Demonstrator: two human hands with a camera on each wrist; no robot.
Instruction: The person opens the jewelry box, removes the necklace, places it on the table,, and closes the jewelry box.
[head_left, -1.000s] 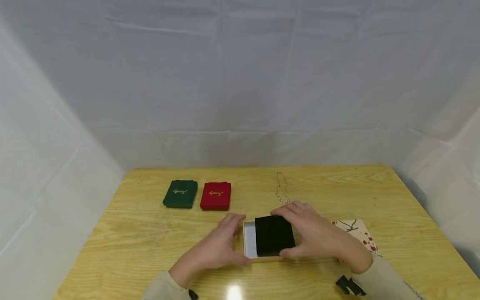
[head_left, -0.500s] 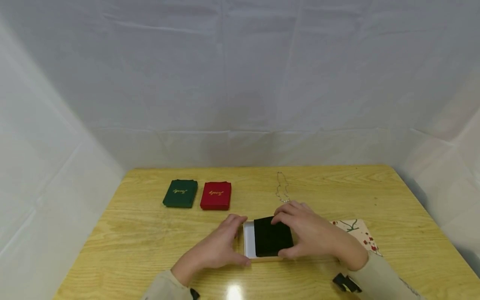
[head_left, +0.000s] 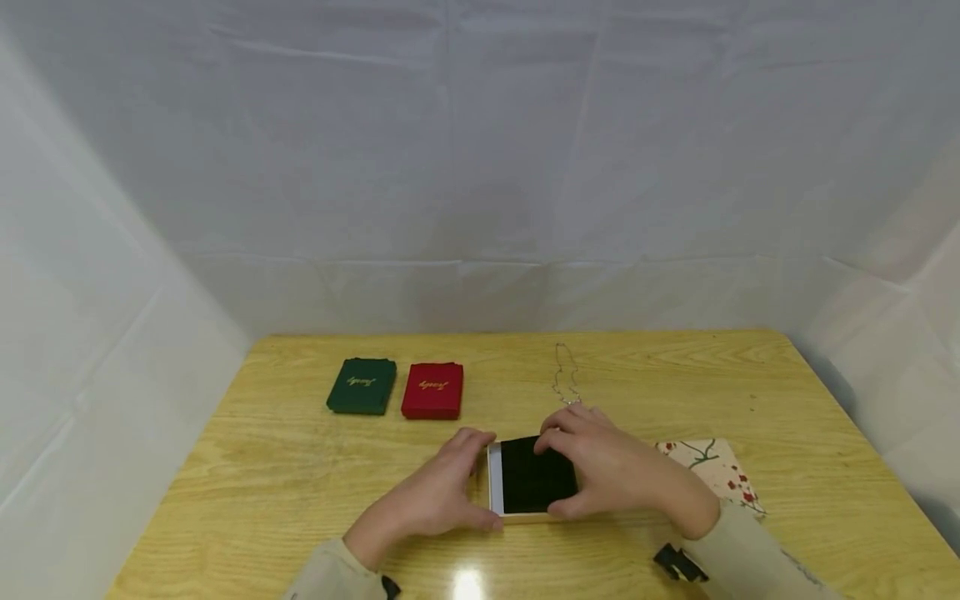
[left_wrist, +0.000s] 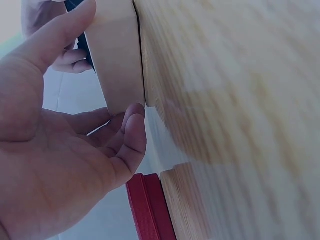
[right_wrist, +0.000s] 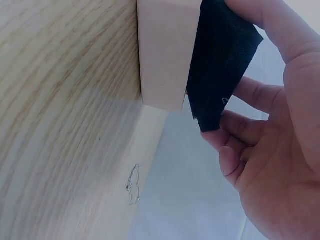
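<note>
A shallow pale cardboard box (head_left: 496,487) with a white inside lies on the table. My left hand (head_left: 441,492) grips its left end, thumb at the near side and fingers at the far side. My right hand (head_left: 617,473) pinches a black velvety pad (head_left: 534,482) between thumb and fingers. The pad lies over most of the box, leaving a white strip bare at the left. In the right wrist view the pad (right_wrist: 220,60) tilts up above the box wall (right_wrist: 167,55). The pad and right hand hide the box's right end.
A green box (head_left: 362,387) and a red box (head_left: 432,391) with gold lettering stand at the back left. Behind the right hand lies a thin silver chain necklace (head_left: 557,385). A flower-patterned flat cream piece (head_left: 716,471) lies right, partly under the right forearm.
My right hand has moved the black pad leftward over the box, narrowing the white strip. More of the flower-patterned piece shows. My left hand stays at the box's left end.
</note>
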